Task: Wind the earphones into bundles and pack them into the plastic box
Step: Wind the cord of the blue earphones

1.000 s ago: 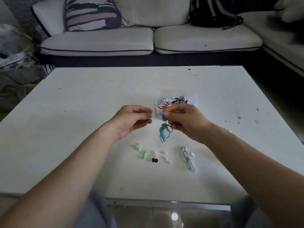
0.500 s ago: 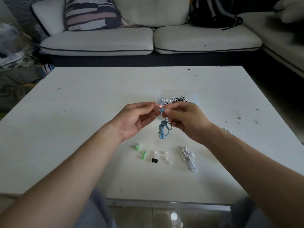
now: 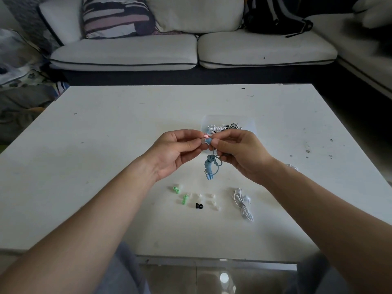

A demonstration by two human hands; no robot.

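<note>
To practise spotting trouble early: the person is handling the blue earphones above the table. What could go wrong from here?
1. The blue earphones hang by one bud pinched between the left hand and right hand, with a loop sticking out; the bundle may unwind.
2. The loose ear tips lie between the forearms; an arm could sweep them off the table.

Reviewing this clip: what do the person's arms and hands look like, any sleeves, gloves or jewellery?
The left forearm and right forearm are bare to the frame's edge; no sleeve shows. The left hand and right hand are ungloved, with no ring, watch or bracelet visible. Grey-blue trousers show at the bottom.
</note>
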